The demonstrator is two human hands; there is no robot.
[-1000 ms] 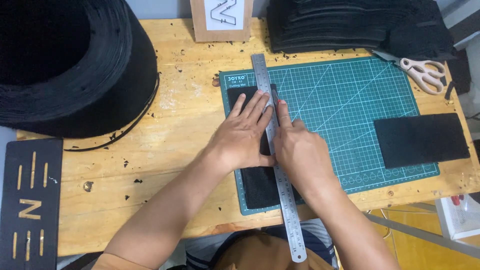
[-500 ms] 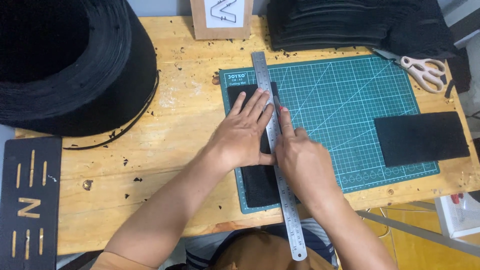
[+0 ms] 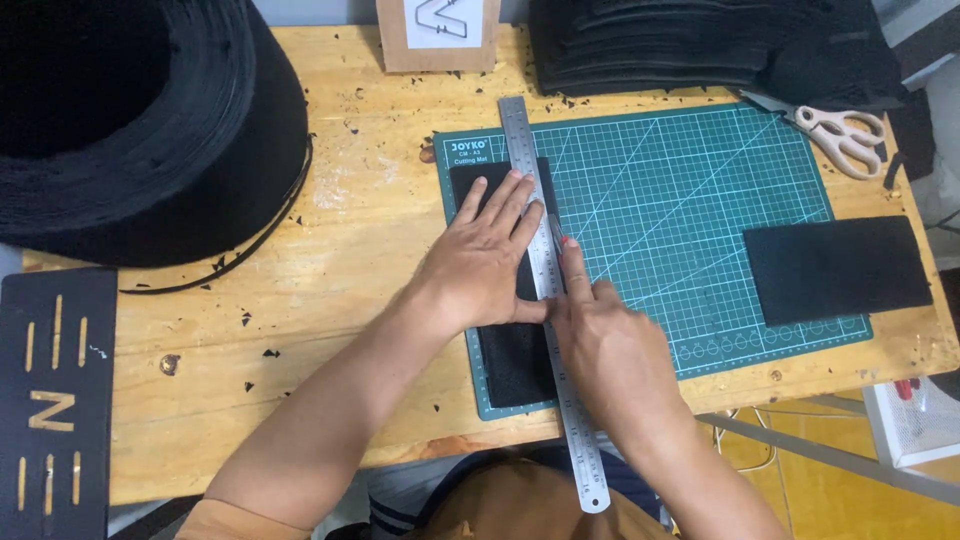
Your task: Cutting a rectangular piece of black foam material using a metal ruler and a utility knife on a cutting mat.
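Observation:
My left hand (image 3: 485,265) lies flat with fingers spread on a long steel ruler (image 3: 520,130) and on the black strip (image 3: 515,365) under it. Both sit along the left side of a green cutting mat (image 3: 700,190). My right hand (image 3: 610,350) is closed on a small cutter knife (image 3: 556,232). The index finger is stretched along the knife, and the blade rests against the ruler's right edge. Most of the knife is hidden inside the fist. The two hands touch at the ruler.
A second black rectangle (image 3: 835,268) lies at the mat's right edge, with scissors (image 3: 840,135) above it. A big roll of black material (image 3: 130,120) fills the back left of the wooden table (image 3: 300,330). Stacked black sheets (image 3: 700,45) sit at the back, and a black stencil plate (image 3: 55,400) at front left.
My right hand has slid the knife toward me along the ruler's right edge. My left hand stays pressed on the ruler in the same place.

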